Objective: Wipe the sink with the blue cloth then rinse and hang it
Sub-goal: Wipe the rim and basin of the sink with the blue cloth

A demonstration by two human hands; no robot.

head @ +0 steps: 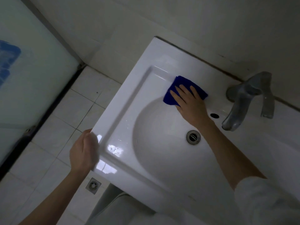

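Note:
A white ceramic sink (129, 98) fills the middle of the view, with a round bowl and a metal drain (193, 137). The folded blue cloth (170, 96) lies on the sink's flat rim at the bowl's far edge. My right hand (190, 104) presses flat on the cloth with straight fingers spread. My left hand (83, 151) grips the sink's near left corner, fingers curled over the edge. A grey metal faucet (248, 98) stands at the right, its spout over the bowl.
An overflow hole (214, 115) sits below the faucet. White floor tiles (68, 120) with a square floor drain (93, 185) lie to the left. A frosted glass panel (29, 82) with a dark frame stands far left. The wall runs behind the sink.

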